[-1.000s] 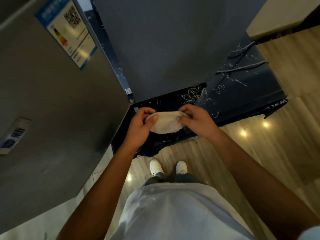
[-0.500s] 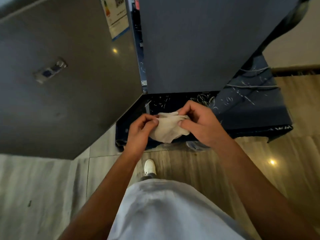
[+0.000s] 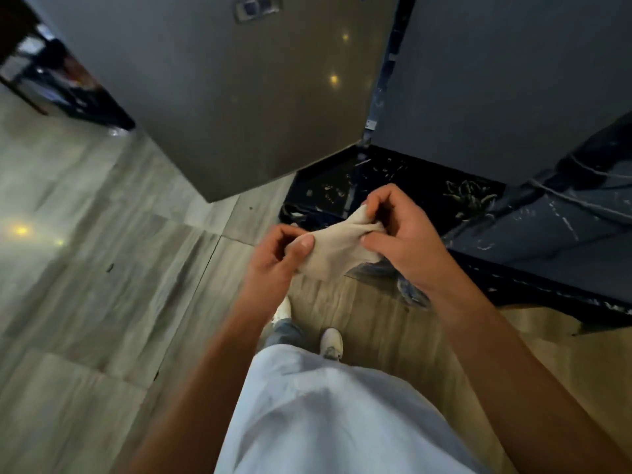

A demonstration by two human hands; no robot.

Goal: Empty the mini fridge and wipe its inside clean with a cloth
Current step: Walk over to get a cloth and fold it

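Note:
A small beige cloth (image 3: 337,253) hangs stretched between both hands in front of my waist. My left hand (image 3: 277,265) pinches its left end between thumb and fingers. My right hand (image 3: 400,234) grips the right end, with the fingers curled round the bunched fabric. The grey fridge (image 3: 239,97) stands ahead on the left, its flat outer face toward me. A second grey panel (image 3: 496,80) of it stands to the right, with a narrow gap between the two. The inside of the fridge is hidden.
A dark blue patterned cloth (image 3: 547,227) covers a low stand under and right of the fridge. A crumpled plastic bag (image 3: 410,289) lies at its edge. The floor is grey tile on the left and wood under my white shoes (image 3: 331,342). Dark furniture (image 3: 51,77) stands far left.
The view has swung left, so the fridge face now fills the upper middle. Both hands have pulled the cloth out longer between them and shifted right in the view.

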